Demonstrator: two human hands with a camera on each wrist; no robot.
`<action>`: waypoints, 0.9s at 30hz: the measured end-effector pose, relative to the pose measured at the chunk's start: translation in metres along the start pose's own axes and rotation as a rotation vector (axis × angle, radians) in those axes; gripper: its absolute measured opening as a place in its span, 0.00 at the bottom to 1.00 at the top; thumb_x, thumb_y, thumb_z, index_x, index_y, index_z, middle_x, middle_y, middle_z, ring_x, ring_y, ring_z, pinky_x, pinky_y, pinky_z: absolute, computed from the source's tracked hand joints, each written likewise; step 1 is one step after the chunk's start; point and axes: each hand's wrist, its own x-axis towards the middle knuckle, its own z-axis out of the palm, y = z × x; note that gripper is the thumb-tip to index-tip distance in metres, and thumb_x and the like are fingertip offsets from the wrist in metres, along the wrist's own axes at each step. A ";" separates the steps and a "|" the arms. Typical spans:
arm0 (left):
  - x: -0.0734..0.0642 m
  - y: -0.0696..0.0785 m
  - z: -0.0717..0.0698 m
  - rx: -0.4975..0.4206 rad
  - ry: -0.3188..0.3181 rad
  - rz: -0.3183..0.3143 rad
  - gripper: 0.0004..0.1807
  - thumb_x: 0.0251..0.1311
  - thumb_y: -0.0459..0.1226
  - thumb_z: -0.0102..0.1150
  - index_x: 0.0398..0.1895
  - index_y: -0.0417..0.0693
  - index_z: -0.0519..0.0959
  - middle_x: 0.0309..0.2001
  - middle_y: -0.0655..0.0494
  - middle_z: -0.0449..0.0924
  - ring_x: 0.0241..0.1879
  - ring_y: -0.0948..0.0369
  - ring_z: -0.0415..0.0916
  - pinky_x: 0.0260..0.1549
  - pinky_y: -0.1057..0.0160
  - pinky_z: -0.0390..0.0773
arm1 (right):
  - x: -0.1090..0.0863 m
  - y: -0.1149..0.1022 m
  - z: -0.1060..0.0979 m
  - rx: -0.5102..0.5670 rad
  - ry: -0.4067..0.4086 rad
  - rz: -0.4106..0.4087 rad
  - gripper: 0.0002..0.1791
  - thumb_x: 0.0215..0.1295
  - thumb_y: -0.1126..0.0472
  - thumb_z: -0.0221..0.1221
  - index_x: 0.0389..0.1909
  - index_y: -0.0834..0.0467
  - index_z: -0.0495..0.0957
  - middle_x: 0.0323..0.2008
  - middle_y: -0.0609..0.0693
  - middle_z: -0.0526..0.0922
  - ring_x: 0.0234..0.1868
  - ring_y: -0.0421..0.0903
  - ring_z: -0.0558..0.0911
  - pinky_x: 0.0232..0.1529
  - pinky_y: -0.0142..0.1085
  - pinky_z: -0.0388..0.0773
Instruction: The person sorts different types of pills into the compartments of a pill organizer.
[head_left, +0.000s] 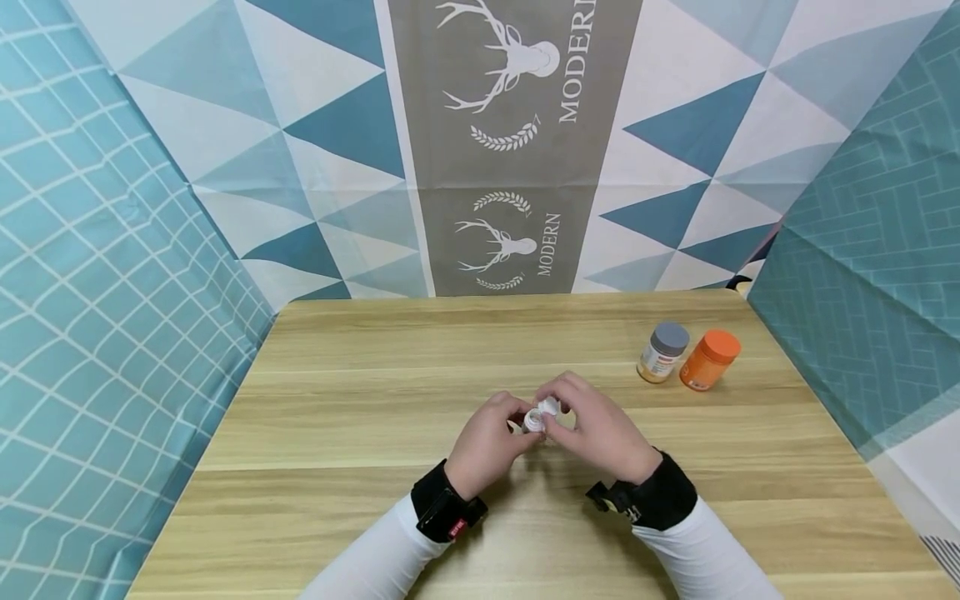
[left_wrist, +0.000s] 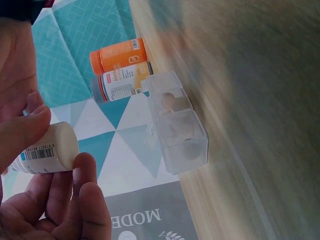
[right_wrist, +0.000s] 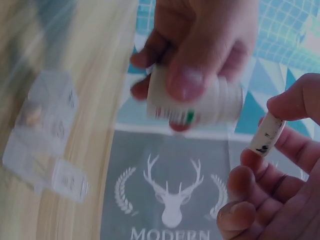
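Note:
My left hand [head_left: 486, 442] grips a small white pill bottle [head_left: 534, 421], its thumb on one side and fingers on the other. A barcode label shows on the bottle in the left wrist view. Close beside the bottle's mouth, my right hand [head_left: 603, 429] pinches a white screw cap [right_wrist: 268, 134] between thumb and fingers. The cap is off the bottle and apart from it. Below both hands, a clear plastic pill organizer [left_wrist: 175, 122] rests on the table, with round tablets in some compartments. In the head view the hands mostly hide this organizer.
Toward the back right of the wooden table [head_left: 360, 358] stand a grey-capped supplement bottle [head_left: 663, 352] and an orange bottle [head_left: 710, 360], side by side. A patterned cloth [head_left: 517, 150] hangs behind the table's far edge, and teal cloths hang at the left and right sides.

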 end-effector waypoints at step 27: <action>0.004 0.000 0.004 -0.071 0.022 -0.064 0.17 0.54 0.39 0.70 0.43 0.46 0.76 0.39 0.58 0.78 0.40 0.64 0.74 0.40 0.58 0.80 | -0.009 0.104 0.014 -0.116 -0.135 0.422 0.11 0.58 0.62 0.66 0.24 0.56 0.72 0.26 0.50 0.73 0.26 0.46 0.70 0.26 0.37 0.65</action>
